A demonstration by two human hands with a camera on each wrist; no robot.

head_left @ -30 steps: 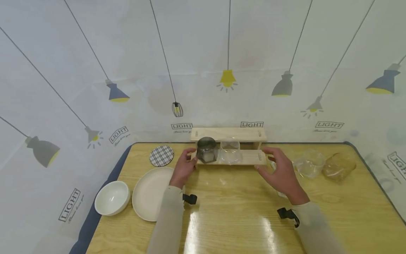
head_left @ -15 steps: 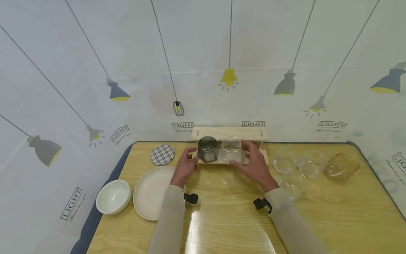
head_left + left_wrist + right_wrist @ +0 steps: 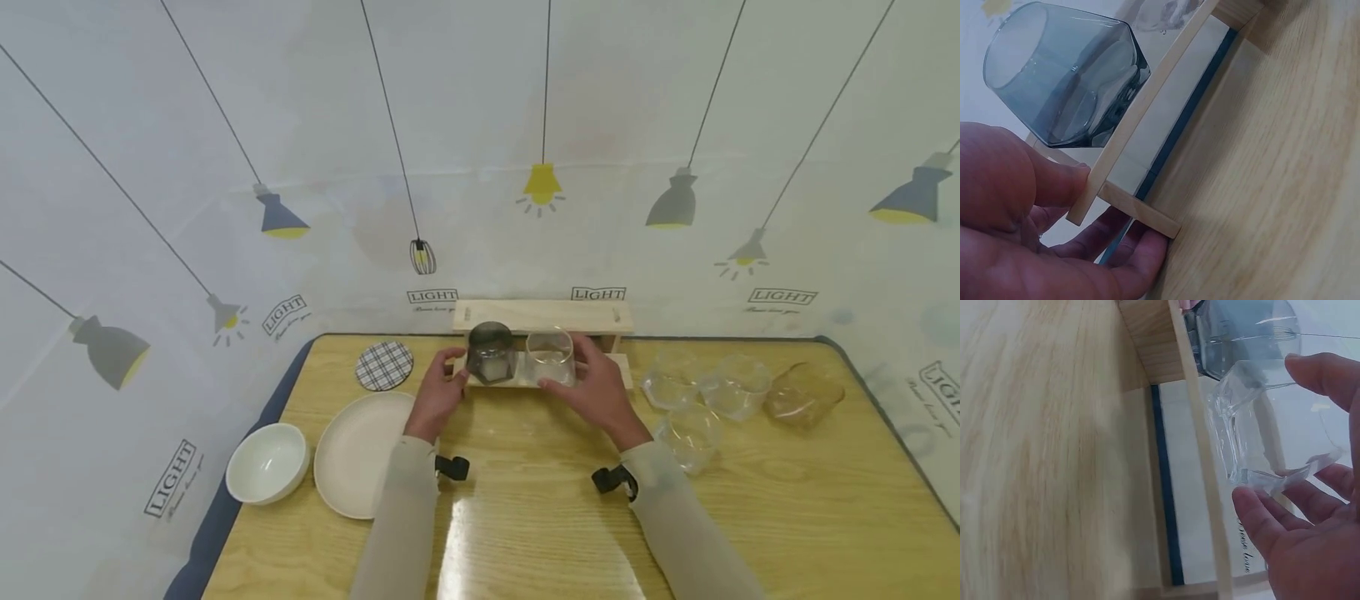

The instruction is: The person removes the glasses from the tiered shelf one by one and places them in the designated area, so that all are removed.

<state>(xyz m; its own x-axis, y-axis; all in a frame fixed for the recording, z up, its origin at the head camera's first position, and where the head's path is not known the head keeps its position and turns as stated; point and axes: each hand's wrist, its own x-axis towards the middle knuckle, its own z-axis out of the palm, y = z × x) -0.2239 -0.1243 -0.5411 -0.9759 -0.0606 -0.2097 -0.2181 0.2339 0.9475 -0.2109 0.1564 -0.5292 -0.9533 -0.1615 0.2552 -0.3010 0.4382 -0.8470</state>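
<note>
"Where is the clear glass (image 3: 550, 356)?"

"At the lower shelf of the wooden rack (image 3: 543, 314), by the desk's (image 3: 525, 483) far edge. The right hand (image 3: 600, 396) has thumb and fingers curled round it. Whether its base rests on the wood, I can't tell."

"And the left hand (image 3: 435, 398)?"

"It grips the rack's left end, thumb at the shelf's edge, fingers underneath, next to the smoky glass (image 3: 491, 354)."

"How much room is there?"

"A narrow gap parts the two glasses. In front of the rack, open desktop spreads toward the near side, between the sleeves."

"And the corners?"

"Three other clear glasses (image 3: 735, 387) and an amber glass (image 3: 804, 394) sit toward the far right one. A checked coaster (image 3: 384, 366) lies near the far left; a bowl (image 3: 267, 463) stands at the left edge, a plate (image 3: 360, 454) beside it."
</note>
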